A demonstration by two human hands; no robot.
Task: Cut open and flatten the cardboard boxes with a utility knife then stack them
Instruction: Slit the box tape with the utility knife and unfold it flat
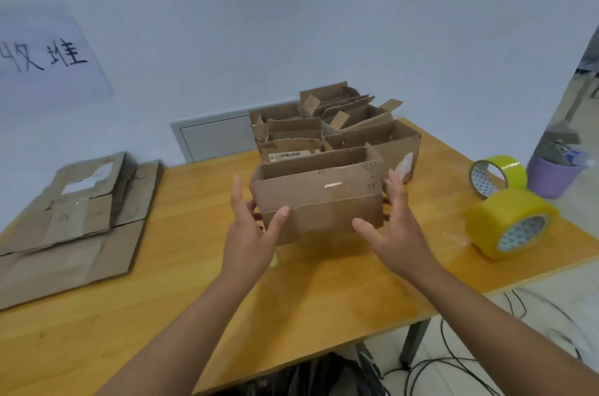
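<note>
Worktop: wooden, bare stretch in front of the hands; right edge runs near the tape.
Wall sign: handwritten characters, partly cut off at the frame edge.
Flattened stack: lies at the left, white label on top, print unreadable.
Open boxes: clustered at the back; 1 barcode label, too small to read.
Front box: mid-worktop, top open, long axis left-right.
Tape rolls: 2, yellow, at the right.
Left hand: grip spread, thumb on the box front.
Right hand: grip spread, fingers straight along the box's right end.
</note>
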